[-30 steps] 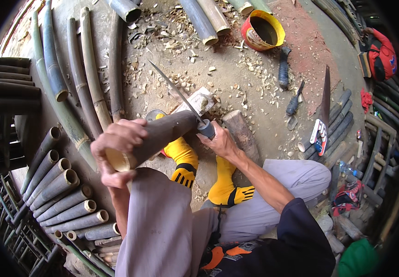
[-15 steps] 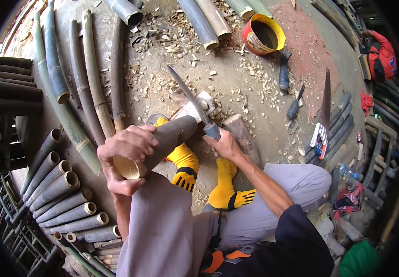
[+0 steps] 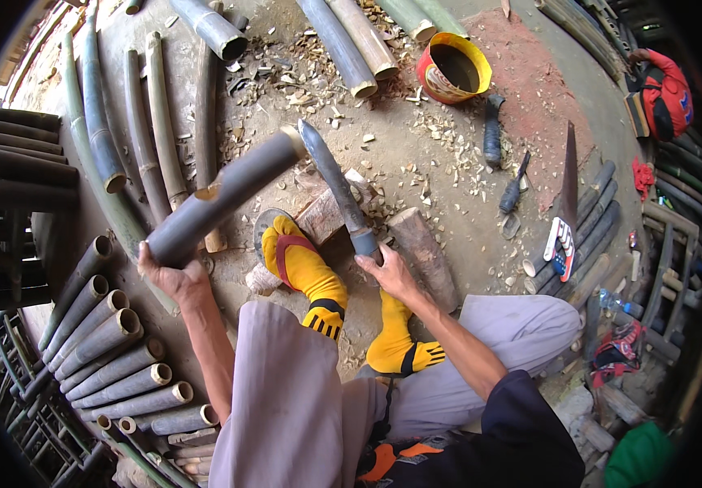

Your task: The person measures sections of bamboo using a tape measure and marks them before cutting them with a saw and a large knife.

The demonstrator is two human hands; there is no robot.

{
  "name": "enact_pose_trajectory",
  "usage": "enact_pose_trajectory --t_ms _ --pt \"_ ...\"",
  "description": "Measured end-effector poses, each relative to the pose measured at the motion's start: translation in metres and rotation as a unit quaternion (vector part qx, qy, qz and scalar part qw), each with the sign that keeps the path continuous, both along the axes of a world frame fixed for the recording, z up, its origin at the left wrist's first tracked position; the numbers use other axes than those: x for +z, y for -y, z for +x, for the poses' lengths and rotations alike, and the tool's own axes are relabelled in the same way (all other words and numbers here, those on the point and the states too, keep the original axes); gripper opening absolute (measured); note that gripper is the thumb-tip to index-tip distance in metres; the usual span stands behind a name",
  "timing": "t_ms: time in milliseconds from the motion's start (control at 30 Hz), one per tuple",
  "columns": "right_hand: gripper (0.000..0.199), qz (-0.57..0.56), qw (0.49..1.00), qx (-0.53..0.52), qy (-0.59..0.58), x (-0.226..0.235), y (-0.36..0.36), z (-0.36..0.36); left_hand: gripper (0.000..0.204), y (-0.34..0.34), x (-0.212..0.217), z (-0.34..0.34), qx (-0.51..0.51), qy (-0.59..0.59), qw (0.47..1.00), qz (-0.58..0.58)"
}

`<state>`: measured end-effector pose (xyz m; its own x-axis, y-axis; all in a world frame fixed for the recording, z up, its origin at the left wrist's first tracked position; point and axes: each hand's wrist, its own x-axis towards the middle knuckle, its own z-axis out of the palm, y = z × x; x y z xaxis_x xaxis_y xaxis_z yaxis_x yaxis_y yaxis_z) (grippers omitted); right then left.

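Note:
My left hand is wrapped round the near end of a dark bamboo tube, which slants up and away to the right. A pale notch shows in the tube's upper side, and its far end is light-coloured. In my right hand is the grey handle of a machete, its blade pointing away from me. The blade's tip appears close to the tube's far end; whether they touch I cannot tell. Below them a wooden block lies on the ground beside my foot in a yellow sock and sandal.
A short log lies right of the block. Farther right are a handsaw, a sheathed tool and a smaller knife. A red-yellow bucket stands ahead. Cut bamboo tubes line the left; wood chips litter the ground.
The bamboo tube has swung up and left, off the block, its far end now raised. My left hand has shifted left with it. The machete blade has turned more upright.

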<state>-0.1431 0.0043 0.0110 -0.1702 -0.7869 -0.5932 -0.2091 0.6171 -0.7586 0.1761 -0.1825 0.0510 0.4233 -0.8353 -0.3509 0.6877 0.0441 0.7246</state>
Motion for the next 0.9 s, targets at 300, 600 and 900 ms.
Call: enact_pose_trajectory --t_ms 300,600,900 --pt "0.052 -0.019 0.998 0.010 -0.066 0.007 -0.006 0.009 0.041 0.057 -0.066 -0.064 -0.078 -0.098 0.989 0.083" --pt "0.030 -0.204 0.960 -0.049 -0.187 0.074 -0.029 -0.054 0.042 0.002 -0.110 0.001 -0.254 0.352 0.896 0.092" --pt "0.028 -0.212 0.733 -0.411 -0.499 0.163 -0.224 -0.297 0.023 -0.054 -0.119 0.052 -0.164 0.353 0.896 0.216"
